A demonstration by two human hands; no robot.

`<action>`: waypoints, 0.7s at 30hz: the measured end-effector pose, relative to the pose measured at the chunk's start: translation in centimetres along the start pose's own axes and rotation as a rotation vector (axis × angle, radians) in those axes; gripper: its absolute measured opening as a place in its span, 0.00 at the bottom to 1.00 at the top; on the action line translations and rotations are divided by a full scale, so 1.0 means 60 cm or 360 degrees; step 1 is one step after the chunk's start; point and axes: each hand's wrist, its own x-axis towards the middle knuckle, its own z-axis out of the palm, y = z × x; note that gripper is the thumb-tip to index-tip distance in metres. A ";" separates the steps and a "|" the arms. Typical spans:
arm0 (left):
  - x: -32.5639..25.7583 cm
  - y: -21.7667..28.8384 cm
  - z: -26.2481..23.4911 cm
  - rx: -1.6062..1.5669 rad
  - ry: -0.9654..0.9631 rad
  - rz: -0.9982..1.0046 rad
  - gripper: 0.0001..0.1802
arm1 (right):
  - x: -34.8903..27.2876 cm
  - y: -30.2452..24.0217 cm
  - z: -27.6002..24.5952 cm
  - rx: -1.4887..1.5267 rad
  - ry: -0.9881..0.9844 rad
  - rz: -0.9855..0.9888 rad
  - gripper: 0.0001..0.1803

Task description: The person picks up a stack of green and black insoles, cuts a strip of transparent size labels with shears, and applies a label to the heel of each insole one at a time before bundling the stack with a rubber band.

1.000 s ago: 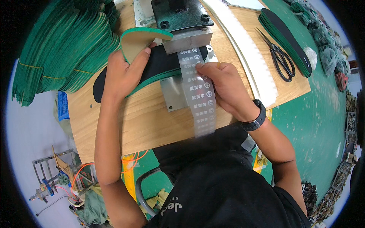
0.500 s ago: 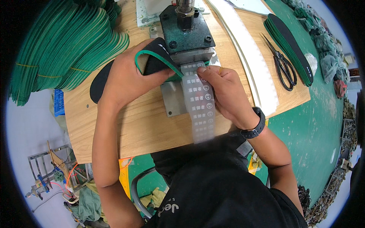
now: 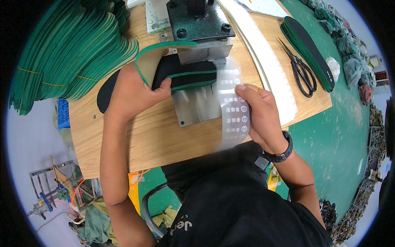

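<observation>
My left hand is closed around a black insole with green edges and a beige underside. One end of this insole bends up in front of the press, while another part lies beneath the press's metal block. More black-and-green layers lie by my left thumb on a shiny metal plate. Between the fingers and thumb of my right hand is a translucent transfer-film strip with repeated white prints. The strip hangs beside the insole, its lower end blurred. The press has a black bolted head above its metal block.
A tall stack of green insoles, banded in places, leans at the left. Another black insole lies by my left wrist. At the right are long white strips, black scissors and a stack of black insoles.
My right hand has drawn the film strip to the right, away from in front of the press block. The insole's bent end now stands higher, and more of the insole shows beneath the block.
</observation>
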 end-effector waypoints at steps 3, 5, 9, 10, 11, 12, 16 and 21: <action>0.004 0.017 -0.005 0.0012 -0.0036 -0.0424 0.19 | -0.005 -0.002 -0.001 0.0081 0.0011 -0.0014 0.11; 0.008 0.018 -0.008 -0.0093 0.0040 -0.0531 0.17 | 0.002 -0.003 -0.001 0.0082 -0.0030 -0.0005 0.11; 0.006 -0.011 -0.003 -0.0125 0.0142 -0.0045 0.15 | 0.039 0.014 0.000 -0.0011 -0.0133 0.0008 0.11; 0.008 -0.010 -0.003 -0.0055 0.0094 0.0067 0.15 | 0.045 0.016 0.005 -0.0038 -0.0146 -0.0003 0.11; 0.008 0.001 -0.007 -0.0173 -0.0012 -0.0089 0.21 | 0.047 0.015 0.011 -0.0094 -0.0113 0.0024 0.12; 0.007 0.005 -0.003 -0.0118 -0.0008 -0.0055 0.24 | 0.047 0.013 0.014 -0.0080 -0.0117 0.0003 0.12; 0.004 0.006 0.006 0.0018 -0.0023 -0.0053 0.33 | 0.040 0.007 0.009 0.0013 -0.0090 -0.0071 0.11; 0.002 -0.009 0.003 -0.0129 -0.0029 -0.0072 0.32 | 0.031 0.009 -0.014 0.0221 0.0075 -0.0166 0.12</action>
